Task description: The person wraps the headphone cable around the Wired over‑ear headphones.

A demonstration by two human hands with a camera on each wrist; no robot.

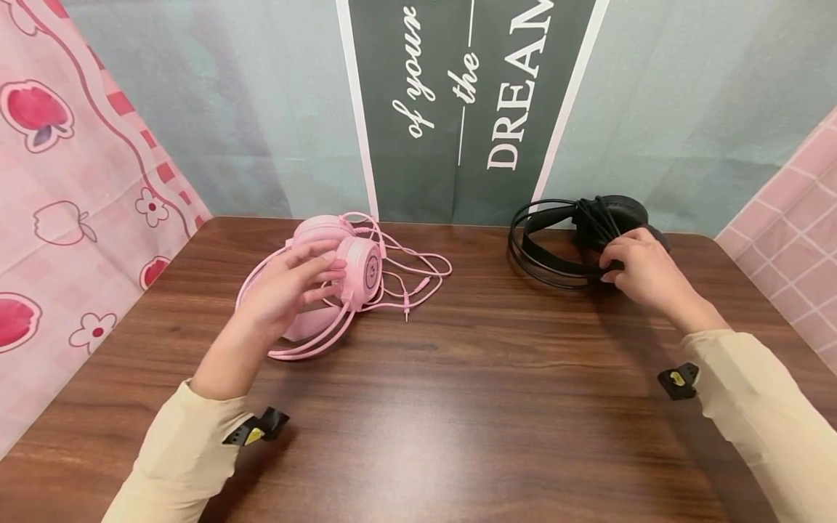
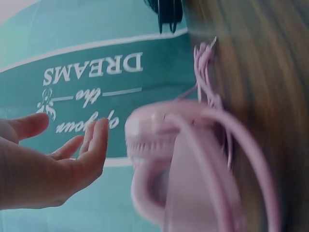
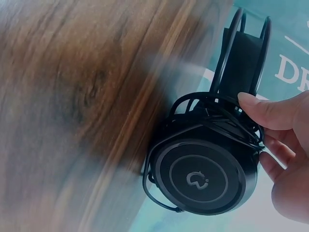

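Pink headphones [image 1: 362, 270] lie on the left half of the table, ear cups up, with their pink cable looped to the right. My left hand [image 1: 280, 285] is held above their band, thumb and fingers apart; the left wrist view shows a gap between this hand [image 2: 63, 164] and the pink ear cup [image 2: 152, 128]. Toward the back right lie black headphones [image 1: 546, 250] with a black cable wound about an ear cup. My right hand [image 1: 644, 269] grips them where band and ear cup meet, the thumb on the band side and fingertips at the cup [image 3: 200, 179].
A brown wooden table [image 1: 458, 407] carries both headphones. Behind it hangs a blue-grey cloth with a lettered dark panel [image 1: 451, 189]. A pink printed cloth [image 1: 98, 240] borders the left side, a pink tiled-pattern surface [image 1: 798, 240] the right. The pink plug [image 1: 406, 309] lies between the headphones.
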